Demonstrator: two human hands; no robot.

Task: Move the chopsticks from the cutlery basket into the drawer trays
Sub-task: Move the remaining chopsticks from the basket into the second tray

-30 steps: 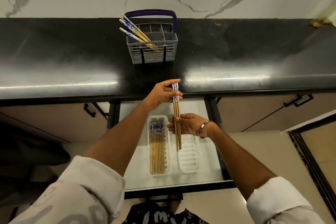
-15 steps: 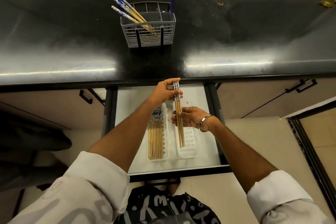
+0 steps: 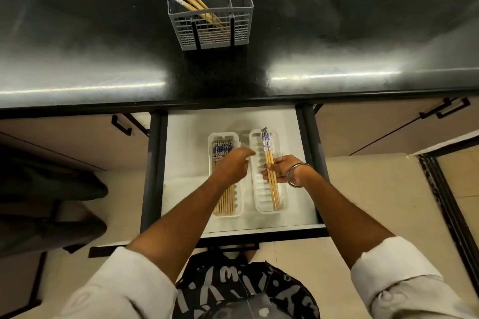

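In the head view, the right hand [image 3: 281, 169] pinches a small bundle of chopsticks [image 3: 270, 171] lengthwise over the right tray [image 3: 256, 189] in the open drawer [image 3: 181, 124], while the left hand [image 3: 233, 166] hovers relaxed and empty above the filled left tray [image 3: 239, 204]. To seat them well, lower the bundle flat, parallel to the tray's long walls, tips inside the near end, then let go. More chopsticks wait in the cutlery basket [image 3: 210, 28] at the table's far edge.
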